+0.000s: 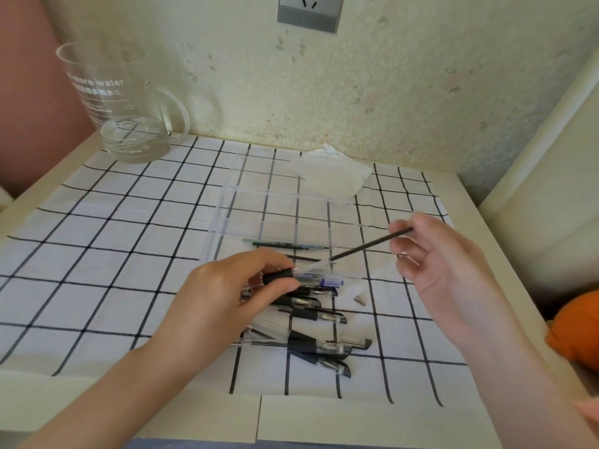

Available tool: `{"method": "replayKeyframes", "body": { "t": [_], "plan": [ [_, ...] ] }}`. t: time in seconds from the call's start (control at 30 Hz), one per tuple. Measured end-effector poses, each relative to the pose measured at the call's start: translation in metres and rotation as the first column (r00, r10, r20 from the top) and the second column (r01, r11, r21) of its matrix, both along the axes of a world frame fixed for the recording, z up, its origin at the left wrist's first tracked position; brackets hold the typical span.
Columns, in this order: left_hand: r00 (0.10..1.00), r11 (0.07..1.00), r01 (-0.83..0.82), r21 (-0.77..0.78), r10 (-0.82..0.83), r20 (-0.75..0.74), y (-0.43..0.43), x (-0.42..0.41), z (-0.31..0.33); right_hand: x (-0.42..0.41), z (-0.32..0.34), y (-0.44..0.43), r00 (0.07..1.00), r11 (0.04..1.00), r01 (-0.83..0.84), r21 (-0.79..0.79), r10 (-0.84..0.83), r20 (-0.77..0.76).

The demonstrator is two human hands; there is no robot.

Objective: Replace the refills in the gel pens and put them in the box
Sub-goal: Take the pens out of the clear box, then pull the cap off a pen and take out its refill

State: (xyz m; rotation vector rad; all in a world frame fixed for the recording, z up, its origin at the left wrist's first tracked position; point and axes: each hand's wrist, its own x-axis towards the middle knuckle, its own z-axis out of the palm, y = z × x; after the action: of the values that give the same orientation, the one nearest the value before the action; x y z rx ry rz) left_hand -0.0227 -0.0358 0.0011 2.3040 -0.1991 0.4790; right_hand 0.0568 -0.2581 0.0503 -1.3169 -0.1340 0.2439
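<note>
One checked cloth (129, 254) covers most of the counter (324, 419), with a glass jug (120, 102) at its far left corner. Mid-cloth lies the clear box (282, 191), open; no finished pen can be made out inside it, though its walls are hard to read. The left hand (227, 293) grips a pen barrel (279, 276) by its black sleeve, just above the heap of gel pens (317, 345) lying near the box's front edge. The right hand (434, 254) pinches the far end of a dark refill (366, 246), whose other end sits in the barrel's mouth; whether it is going in or coming out cannot be told. Spare refills (285, 245) lie just beyond. A small metal tip (358, 300) rests loose on the cloth. By this showing the work is early: one pen open, the heap waiting, the box unfilled.
</note>
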Motion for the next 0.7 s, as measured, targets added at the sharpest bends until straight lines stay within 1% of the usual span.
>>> {"method": "replayKeyframes", "body": {
  "t": [0.03, 0.07, 0.13, 0.2, 0.23, 0.3, 0.33, 0.43, 0.5, 0.6, 0.67, 0.7],
  "plan": [
    [1.000, 1.000, 0.006, 0.002, -0.006, -0.006, 0.000, 0.000, 0.000, 0.003, 0.002, -0.003, 0.999, 0.999, 0.043, 0.032, -0.042, -0.025],
    [1.000, 1.000, 0.015, 0.006, -0.015, -0.011, -0.001, -0.001, -0.001, 0.006, 0.003, -0.006, 0.996, 0.996, 0.082, 0.022, -0.081, -0.029],
    [0.999, 0.999, 0.031, 0.025, -0.031, -0.009, -0.002, -0.002, -0.002, 0.011, 0.002, -0.013, 0.986, 0.984, 0.166, -0.068, -0.165, 0.015],
    [0.999, 0.998, 0.037, 0.044, -0.037, 0.000, -0.002, -0.002, -0.002, 0.015, -0.001, -0.020, 0.973, 0.950, 0.227, -0.215, -0.214, 0.081],
    [0.999, 0.998, 0.039, 0.050, -0.039, 0.002, -0.001, -0.002, -0.002, 0.016, -0.004, -0.023, 0.971, 0.918, 0.235, -0.318, -0.209, 0.115],
    [0.999, 0.997, 0.041, 0.057, -0.042, 0.006, -0.001, -0.002, -0.002, 0.018, -0.013, -0.025, 0.972, 0.825, 0.230, -0.517, -0.171, 0.160],
    [0.999, 0.997, 0.043, 0.064, -0.043, 0.008, -0.001, -0.002, -0.002, 0.019, -0.018, -0.024, 0.976, 0.781, 0.212, -0.587, -0.143, 0.162],
    [0.998, 0.993, 0.054, 0.109, -0.056, 0.018, -0.001, -0.002, -0.002, 0.018, -0.036, -0.015, 0.986, 0.667, 0.160, -0.727, -0.068, 0.155],
    [0.997, 0.989, 0.065, 0.129, -0.069, 0.022, -0.001, -0.002, -0.002, 0.019, -0.045, -0.008, 0.984, 0.592, 0.168, -0.788, -0.049, 0.173],
    [0.996, 0.985, 0.077, 0.152, -0.082, 0.025, 0.000, -0.003, -0.002, 0.021, -0.051, -0.003, 0.977, 0.527, 0.187, -0.829, -0.014, 0.211],
    [0.995, 0.983, 0.082, 0.162, -0.089, 0.034, 0.001, -0.003, -0.003, 0.022, -0.049, -0.001, 0.958, 0.490, 0.249, -0.835, 0.004, 0.288],
    [0.995, 0.983, 0.084, 0.163, -0.092, 0.038, 0.002, -0.003, -0.003, 0.022, -0.046, 0.001, 0.934, 0.487, 0.306, -0.818, 0.011, 0.356]
  ]
}}
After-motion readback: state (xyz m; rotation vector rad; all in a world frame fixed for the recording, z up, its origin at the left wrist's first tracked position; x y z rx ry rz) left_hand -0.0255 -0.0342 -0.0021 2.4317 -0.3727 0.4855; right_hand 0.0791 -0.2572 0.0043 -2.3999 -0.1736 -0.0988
